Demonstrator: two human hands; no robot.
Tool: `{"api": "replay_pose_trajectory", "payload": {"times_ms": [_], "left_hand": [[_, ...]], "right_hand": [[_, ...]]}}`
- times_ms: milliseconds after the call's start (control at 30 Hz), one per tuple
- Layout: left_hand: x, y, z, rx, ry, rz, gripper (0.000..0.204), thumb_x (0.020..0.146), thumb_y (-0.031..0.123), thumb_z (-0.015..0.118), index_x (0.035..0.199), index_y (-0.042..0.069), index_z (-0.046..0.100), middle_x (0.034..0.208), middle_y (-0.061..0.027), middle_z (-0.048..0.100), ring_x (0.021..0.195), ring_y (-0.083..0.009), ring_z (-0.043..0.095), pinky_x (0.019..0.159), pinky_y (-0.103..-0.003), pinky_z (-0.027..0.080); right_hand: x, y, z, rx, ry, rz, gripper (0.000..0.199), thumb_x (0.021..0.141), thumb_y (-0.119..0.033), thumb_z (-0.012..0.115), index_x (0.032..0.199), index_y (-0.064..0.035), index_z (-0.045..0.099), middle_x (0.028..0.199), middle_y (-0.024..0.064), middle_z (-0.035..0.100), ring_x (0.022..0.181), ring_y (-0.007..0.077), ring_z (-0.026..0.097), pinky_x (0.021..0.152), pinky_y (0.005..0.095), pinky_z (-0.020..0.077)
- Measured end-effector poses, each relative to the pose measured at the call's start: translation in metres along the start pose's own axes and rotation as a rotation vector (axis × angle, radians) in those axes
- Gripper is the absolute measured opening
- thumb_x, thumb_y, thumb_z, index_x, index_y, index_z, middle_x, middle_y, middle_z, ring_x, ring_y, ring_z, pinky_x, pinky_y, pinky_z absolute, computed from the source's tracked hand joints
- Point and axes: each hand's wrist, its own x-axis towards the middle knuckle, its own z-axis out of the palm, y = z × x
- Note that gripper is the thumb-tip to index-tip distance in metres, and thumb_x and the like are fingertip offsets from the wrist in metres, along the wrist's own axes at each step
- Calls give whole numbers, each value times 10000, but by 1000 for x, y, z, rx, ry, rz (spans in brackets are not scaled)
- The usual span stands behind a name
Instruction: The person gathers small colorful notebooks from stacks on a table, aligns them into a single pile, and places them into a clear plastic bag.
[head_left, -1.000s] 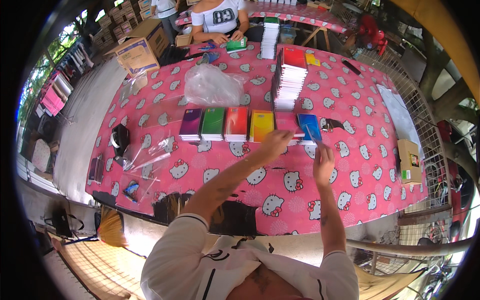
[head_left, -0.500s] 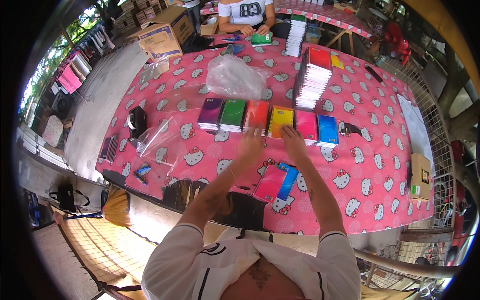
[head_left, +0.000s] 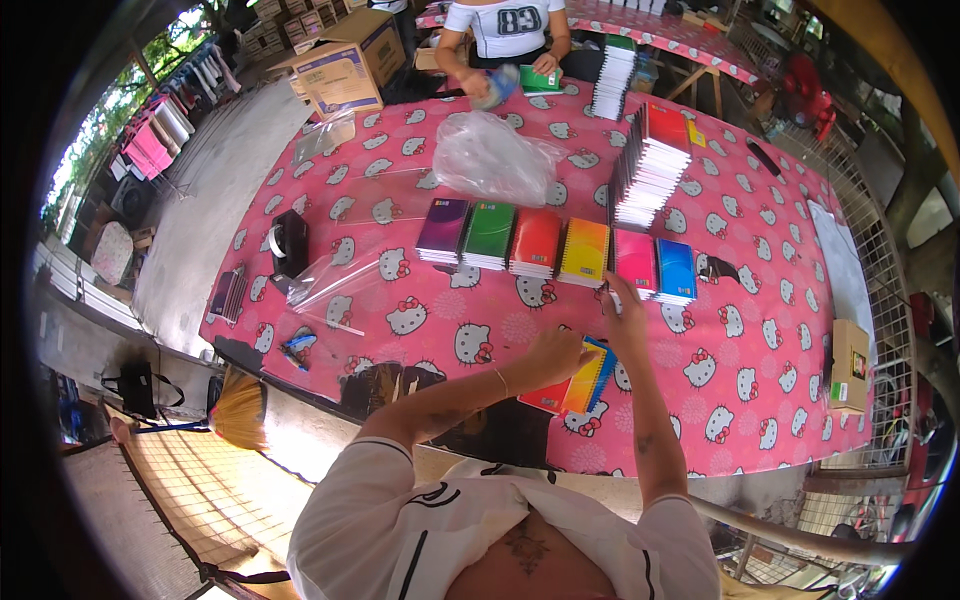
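Note:
Near the table's front edge, my left hand [head_left: 556,358] is closed over the upper end of a red notebook [head_left: 543,397]. Beside it a yellow notebook [head_left: 583,388] overlaps a blue notebook [head_left: 606,372], the three fanned out. My right hand [head_left: 628,318] reaches forward to the near corner of the pink notebook stack [head_left: 635,258], fingers partly extended. A row of short stacks runs across the middle: purple [head_left: 442,226], green [head_left: 488,232], red [head_left: 536,240], yellow [head_left: 584,248], then pink and blue [head_left: 676,266].
A tall notebook stack [head_left: 652,165] rises behind the row, beside a crumpled clear plastic bag [head_left: 495,160]. A black tape dispenser [head_left: 288,245] stands left, near plastic sheets. Across the table, a person [head_left: 505,40] handles a green notebook [head_left: 541,79]. A cardboard box [head_left: 343,75] sits far left.
My left hand has come back from the row to the front, where red and yellow notebooks now lie over the pink and blue pair. My right hand has shifted toward the pink stack.

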Motion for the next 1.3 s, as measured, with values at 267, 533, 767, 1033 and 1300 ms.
{"api": "replay_pose_trajectory", "payload": {"times_ms": [267,533,767,1033,1300], "left_hand": [[17,-218,-23,522,758,132,451,872,139,617,1315,63,574,1161,-140,675,1050,-305,653,982,-471,496],[-43,-85,-120,-173,685,30,243,886,155,661,1094,31,672,781,-129,690,579,-339,642,556,-408,538],[-54,-60,-165,-788,224,-9,469,959,439,650,864,-19,668,658,-34,613,534,-114,579,455,-263,419],[-35,-62,-125,-539,206,16,471,936,482,655,872,15,679,558,-32,543,548,-171,602,502,-335,444],[19,-40,14,-190,506,-22,407,928,209,610,1308,79,545,1013,-188,691,932,-375,671,772,-480,523]], "right_hand": [[38,35,63,-455,-97,-268,367,885,-74,632,1252,-87,627,1232,132,650,1125,313,611,975,456,442],[-108,-15,-23,-305,87,-159,156,948,-102,591,1083,-34,630,917,117,654,819,289,627,739,366,479],[-81,-82,-63,280,301,22,81,919,-28,576,999,-46,572,957,54,591,958,174,559,838,311,444],[-70,42,-25,415,-523,63,459,697,174,487,1037,-69,678,1259,114,620,1274,317,516,1149,419,323],[9,70,-18,-470,1,-92,457,770,84,570,1161,-110,702,1293,109,615,1250,291,541,1087,445,383]]}}
